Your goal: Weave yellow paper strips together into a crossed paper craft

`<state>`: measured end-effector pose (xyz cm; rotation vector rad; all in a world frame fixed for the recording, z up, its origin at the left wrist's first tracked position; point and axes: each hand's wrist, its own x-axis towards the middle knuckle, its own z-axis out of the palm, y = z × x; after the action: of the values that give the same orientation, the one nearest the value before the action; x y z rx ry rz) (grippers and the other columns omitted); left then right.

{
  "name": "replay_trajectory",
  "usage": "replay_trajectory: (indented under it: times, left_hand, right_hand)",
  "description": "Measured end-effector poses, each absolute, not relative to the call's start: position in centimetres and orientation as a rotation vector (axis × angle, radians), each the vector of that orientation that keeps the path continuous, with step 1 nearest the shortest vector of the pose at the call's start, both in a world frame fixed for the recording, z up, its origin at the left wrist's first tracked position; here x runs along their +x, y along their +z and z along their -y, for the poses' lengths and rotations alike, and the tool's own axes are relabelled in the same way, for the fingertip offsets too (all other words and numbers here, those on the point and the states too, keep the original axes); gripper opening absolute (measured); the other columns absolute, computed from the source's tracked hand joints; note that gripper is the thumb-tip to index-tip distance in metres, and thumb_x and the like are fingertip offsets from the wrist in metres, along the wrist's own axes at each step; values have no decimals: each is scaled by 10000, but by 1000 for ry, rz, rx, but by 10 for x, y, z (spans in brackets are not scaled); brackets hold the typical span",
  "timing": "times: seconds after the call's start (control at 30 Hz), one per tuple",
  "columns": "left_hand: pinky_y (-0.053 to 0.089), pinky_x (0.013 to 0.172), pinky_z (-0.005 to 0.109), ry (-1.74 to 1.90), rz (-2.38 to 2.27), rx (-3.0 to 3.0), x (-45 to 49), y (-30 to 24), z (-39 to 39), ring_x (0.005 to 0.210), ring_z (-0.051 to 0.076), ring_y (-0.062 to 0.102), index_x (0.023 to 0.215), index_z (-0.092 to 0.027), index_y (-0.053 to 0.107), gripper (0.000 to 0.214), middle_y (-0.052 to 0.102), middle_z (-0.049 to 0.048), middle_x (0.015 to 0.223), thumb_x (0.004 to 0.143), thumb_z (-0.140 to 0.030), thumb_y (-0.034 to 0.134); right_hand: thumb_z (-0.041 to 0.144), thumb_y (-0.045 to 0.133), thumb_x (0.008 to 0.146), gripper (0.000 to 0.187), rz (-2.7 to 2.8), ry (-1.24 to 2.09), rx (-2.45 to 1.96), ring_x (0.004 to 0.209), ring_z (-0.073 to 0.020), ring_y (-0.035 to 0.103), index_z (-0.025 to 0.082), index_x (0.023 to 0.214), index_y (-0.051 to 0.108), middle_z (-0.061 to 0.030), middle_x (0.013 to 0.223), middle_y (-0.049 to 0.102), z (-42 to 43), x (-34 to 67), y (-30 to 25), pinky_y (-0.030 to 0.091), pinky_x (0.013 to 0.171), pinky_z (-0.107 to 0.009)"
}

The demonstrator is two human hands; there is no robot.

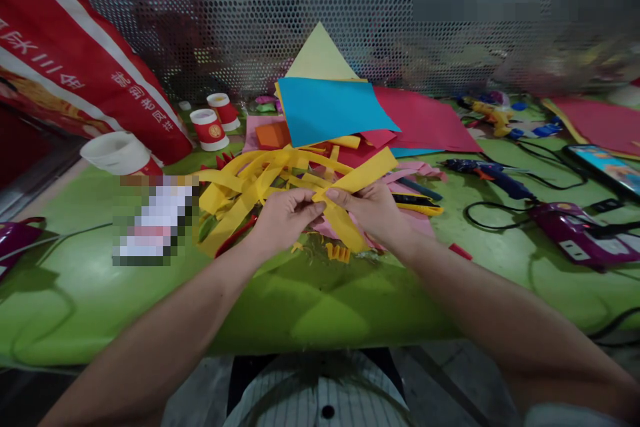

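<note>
Both my hands meet over the middle of the green table (100, 293). My left hand (285, 217) pinches the edge of a yellow paper strip (357, 177), fingers closed on it. My right hand (373, 210) grips the same strip from the right, thumb on top. The strip runs up to the right and folds down below my right hand. A tangle of more yellow strips (245, 183) lies just behind and left of my hands. Small yellow scraps (337, 252) lie under my wrists.
Blue (330, 107), red (425, 120) and pale yellow (320, 53) paper sheets are stacked behind. Red-and-white paper cups (210, 128) stand at back left. A blue glue gun (493, 173), cables, a purple device (580, 237) and a phone (607, 167) are at right. Perforated metal screen behind.
</note>
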<state>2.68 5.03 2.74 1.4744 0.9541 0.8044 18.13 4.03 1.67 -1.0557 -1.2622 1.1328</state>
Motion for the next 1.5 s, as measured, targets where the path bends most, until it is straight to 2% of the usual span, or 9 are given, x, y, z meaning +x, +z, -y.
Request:
replay_trajectory:
  times: [0.37, 0.5, 0.57, 0.67, 0.77, 0.87, 1.03, 1.17, 1.5]
  left_hand:
    - [485, 550, 231, 984, -983, 1348, 35, 23, -43, 537, 102, 571, 678, -152, 645, 183, 624, -6, 589, 685, -329, 691]
    - [501, 541, 237, 992, -956, 1152, 30, 28, -49, 526, 110, 588, 673, -148, 650, 182, 642, 4, 589, 657, -318, 713]
    - [502, 530, 232, 1002, -951, 1059, 26, 30, -54, 523, 112, 594, 660, -148, 645, 172, 655, 8, 597, 641, -300, 722]
    - [496, 508, 226, 986, -957, 989, 23, 34, -57, 504, 110, 590, 637, -143, 636, 176, 655, 9, 575, 620, -288, 735]
    - [501, 519, 232, 938, -962, 989, 22, 34, -57, 515, 115, 600, 636, -139, 640, 183, 653, 10, 567, 617, -291, 740]
    - [507, 555, 238, 918, -994, 1033, 23, 30, -56, 530, 109, 603, 653, -134, 656, 188, 658, 12, 588, 624, -298, 742]
    - [473, 532, 202, 971, -973, 1105, 28, 26, -53, 536, 87, 581, 662, -137, 681, 183, 658, 10, 612, 604, -293, 758]
    - [484, 572, 220, 945, -932, 1135, 30, 27, -51, 611, 121, 621, 666, -141, 695, 197, 683, 30, 656, 589, -308, 763]
    - [495, 640, 275, 921, -944, 1175, 30, 27, -49, 666, 155, 645, 733, -142, 681, 135, 701, 43, 712, 646, -246, 681]
  right_hand:
    - [408, 690, 663, 226, 1180, 1021, -991, 690, -162, 623, 193, 676, 618, -19, 711, 667, -35, 173, 18, 517, 621, -299]
    - [493, 572, 764, 325, 1283, 1076, -1057, 517, -107, 554, 175, 701, 581, -4, 615, 611, -41, 183, 15, 473, 483, -249]
    - [443, 537, 807, 273, 1397, 933, -1097, 503, -99, 543, 175, 784, 577, -7, 645, 612, -45, 189, 11, 456, 457, -236]
    - [270, 562, 795, 183, 1699, 554, -1057, 668, -136, 623, 191, 955, 599, -38, 797, 670, -46, 197, 7, 502, 576, -258]
    - [178, 502, 812, 199, 1925, 379, -984, 791, -158, 658, 213, 953, 638, -47, 896, 705, -44, 198, 7, 518, 701, -281]
    - [200, 491, 823, 174, 1919, 455, -971, 781, -166, 662, 197, 873, 658, -56, 879, 712, -43, 197, 7, 518, 680, -281]
    - [346, 607, 758, 169, 1632, 838, -1087, 490, -107, 550, 177, 762, 612, -6, 616, 633, -45, 190, 4, 445, 457, -241]
    - [376, 642, 720, 221, 1501, 943, -1147, 457, -85, 519, 175, 680, 561, 9, 587, 610, -44, 186, 7, 430, 444, -231]
    - [385, 636, 709, 241, 1408, 1001, -1179, 461, -79, 524, 177, 689, 515, 29, 563, 576, -43, 183, 10, 420, 441, -218]
